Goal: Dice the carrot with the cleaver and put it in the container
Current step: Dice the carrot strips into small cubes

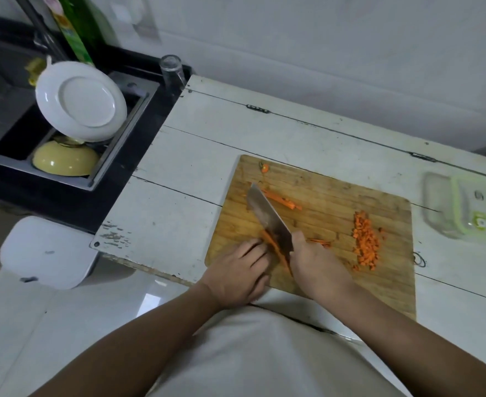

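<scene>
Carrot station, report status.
Right hand grips steel cleaver. Left hand pins orange carrot strips. Diced pile on wooden board; clear container unobstructed.

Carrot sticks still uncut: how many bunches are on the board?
3: one under the left hand at the cleaver, one beyond the blade, one beside the right hand, partly hidden.
</scene>
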